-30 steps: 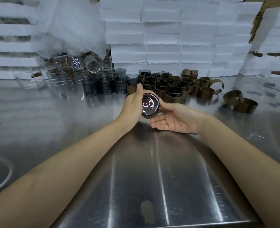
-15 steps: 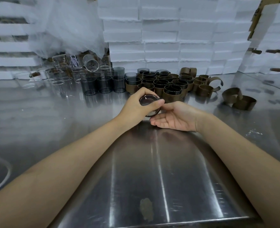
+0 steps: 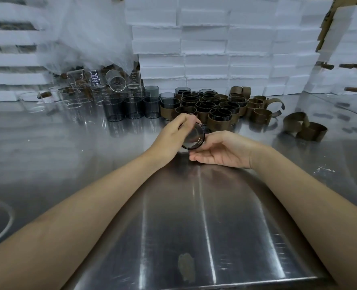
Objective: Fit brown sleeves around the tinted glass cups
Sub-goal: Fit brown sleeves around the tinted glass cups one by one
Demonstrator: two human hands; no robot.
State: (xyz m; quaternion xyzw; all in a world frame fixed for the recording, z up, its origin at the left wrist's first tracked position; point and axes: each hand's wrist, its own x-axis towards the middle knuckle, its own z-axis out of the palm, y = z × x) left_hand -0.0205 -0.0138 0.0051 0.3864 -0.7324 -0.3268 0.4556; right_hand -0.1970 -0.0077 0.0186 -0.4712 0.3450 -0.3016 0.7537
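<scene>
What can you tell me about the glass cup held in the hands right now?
The tinted glass cup is a round cylinder of dark, smoky glass with a thin dark rim. It is tipped on its side, one round end facing the camera, held over the steel table. The left hand grips it, fingers curled over its top; the right hand touches its lower right edge with straight fingers. Unlike the sleeved cups behind it, it shows no brown sleeve.
</scene>
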